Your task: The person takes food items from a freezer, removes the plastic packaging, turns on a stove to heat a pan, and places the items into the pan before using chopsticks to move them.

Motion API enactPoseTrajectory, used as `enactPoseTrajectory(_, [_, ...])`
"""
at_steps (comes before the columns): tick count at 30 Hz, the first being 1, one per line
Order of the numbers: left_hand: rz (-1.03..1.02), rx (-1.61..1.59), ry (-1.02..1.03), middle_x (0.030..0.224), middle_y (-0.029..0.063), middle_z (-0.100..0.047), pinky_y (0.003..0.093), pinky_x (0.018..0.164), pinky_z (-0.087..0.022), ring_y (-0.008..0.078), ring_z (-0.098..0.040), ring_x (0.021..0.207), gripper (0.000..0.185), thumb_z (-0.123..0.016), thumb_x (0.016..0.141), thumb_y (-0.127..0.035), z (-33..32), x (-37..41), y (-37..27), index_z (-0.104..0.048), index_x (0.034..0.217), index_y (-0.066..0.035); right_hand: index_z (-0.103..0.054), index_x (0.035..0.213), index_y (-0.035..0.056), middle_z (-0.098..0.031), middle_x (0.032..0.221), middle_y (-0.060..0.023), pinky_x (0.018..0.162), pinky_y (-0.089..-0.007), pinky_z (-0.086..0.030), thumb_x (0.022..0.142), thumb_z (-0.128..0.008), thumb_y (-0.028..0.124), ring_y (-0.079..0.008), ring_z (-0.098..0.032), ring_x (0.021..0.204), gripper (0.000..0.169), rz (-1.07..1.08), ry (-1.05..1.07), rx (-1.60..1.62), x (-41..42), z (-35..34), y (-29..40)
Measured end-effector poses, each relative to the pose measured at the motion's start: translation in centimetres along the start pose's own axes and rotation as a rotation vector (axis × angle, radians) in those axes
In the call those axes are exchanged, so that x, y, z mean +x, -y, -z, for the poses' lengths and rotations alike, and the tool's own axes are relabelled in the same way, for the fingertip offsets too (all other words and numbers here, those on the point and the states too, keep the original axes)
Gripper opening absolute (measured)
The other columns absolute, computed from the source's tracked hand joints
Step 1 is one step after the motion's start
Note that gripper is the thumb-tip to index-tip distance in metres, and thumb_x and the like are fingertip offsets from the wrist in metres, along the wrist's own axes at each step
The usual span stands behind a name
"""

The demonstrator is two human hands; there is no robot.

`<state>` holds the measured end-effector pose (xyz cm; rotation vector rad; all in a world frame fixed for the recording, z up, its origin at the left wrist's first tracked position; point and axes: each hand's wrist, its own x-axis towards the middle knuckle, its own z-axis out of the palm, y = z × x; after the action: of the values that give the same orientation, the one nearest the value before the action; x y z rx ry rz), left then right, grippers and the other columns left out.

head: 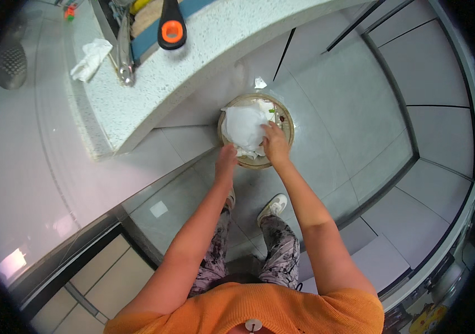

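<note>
A round waste bin (289,135) with a tan rim stands on the floor against the cabinet. White, cloth-like or paper-like material (243,125) bulges in its mouth, with crumpled white pieces beside it. My right hand (275,142) reaches over the bin's right side, its fingers at the edge of the white material; whether they grip it cannot be told. My left hand (226,160) is at the bin's lower left rim with its fingers curled, and what lies inside them is hidden.
A speckled stone countertop (204,46) juts out at upper left, bearing a black-handled utensil (172,25), metal tongs (125,62) and a crumpled tissue (91,59). A perforated metal utensil (10,67) is at far left. White cabinets (433,62) line the right side. My shoes (273,207) are just below the bin.
</note>
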<state>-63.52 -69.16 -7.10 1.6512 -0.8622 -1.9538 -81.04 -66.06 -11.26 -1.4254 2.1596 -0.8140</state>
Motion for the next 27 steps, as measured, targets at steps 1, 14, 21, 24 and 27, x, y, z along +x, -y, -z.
enactPoseTrajectory(1, [0.012, -0.009, -0.02, 0.122, 0.0068, -0.045, 0.0391, 0.097, -0.033, 0.0224, -0.043, 0.115, 0.051, -0.052, 0.086, -0.037, 0.3, 0.6, 0.3, -0.041, 0.124, -0.005, -0.054, 0.114, 0.011, -0.05, 0.118, -0.0167, 0.09, -0.0348, -0.041, 0.071, -0.057, 0.003, -0.0319, -0.048, 0.109, 0.045, 0.136, 0.057, -0.08, 0.2, -0.6, 0.4])
enactPoseTrajectory(14, [0.041, -0.01, -0.038, 0.121, 0.0099, -0.048, 0.038, 0.091, -0.04, 0.0239, -0.048, 0.11, 0.049, -0.053, 0.086, -0.037, 4.5, 2.9, 3.5, -0.044, 0.121, -0.003, -0.052, 0.119, 0.0256, -0.028, 0.137, -0.0101, 0.087, -0.0343, -0.047, 0.083, -0.045, 0.011, -0.0304, -0.032, 0.124, 0.039, -0.131, 0.445, -0.453, 2.6, -16.2, -4.1])
enactPoseTrajectory(21, [0.113, 0.004, 0.063, 0.12, 0.0099, -0.049, 0.0376, 0.091, -0.041, 0.024, -0.05, 0.109, 0.048, -0.057, 0.084, -0.033, 4.4, 2.4, 4.5, -0.046, 0.119, -0.003, -0.05, 0.121, 0.0265, -0.031, 0.138, -0.0087, 0.093, -0.0365, -0.041, 0.087, -0.04, 0.015, -0.0292, -0.032, 0.125, 0.037, -0.249, 0.635, -0.375, 3.6, -17.4, -6.6])
enactPoseTrajectory(24, [0.097, 0.01, 0.054, 0.117, 0.0098, -0.05, 0.0355, 0.09, -0.041, 0.0245, -0.05, 0.108, 0.048, -0.051, 0.088, -0.038, 4.3, 1.4, 4.1, -0.046, 0.118, -0.001, -0.045, 0.126, 0.0215, -0.029, 0.139, -0.0078, 0.094, -0.0346, -0.04, 0.088, -0.038, 0.014, -0.028, -0.032, 0.126, 0.04, -0.243, 0.657, -0.366, 3.8, -15.7, -4.3])
enactPoseTrajectory(27, [0.109, -0.001, 0.07, 0.117, 0.0112, -0.049, 0.0361, 0.09, -0.041, 0.0248, -0.05, 0.108, 0.047, -0.052, 0.088, -0.036, 2.7, -0.4, 1.5, -0.046, 0.117, 0.0, -0.043, 0.127, 0.0144, -0.03, 0.139, -0.0094, 0.094, -0.0362, -0.04, 0.084, -0.046, 0.018, -0.0272, -0.033, 0.125, 0.043, -0.104, 0.513, -0.391, 2.6, -14.3, -4.9])
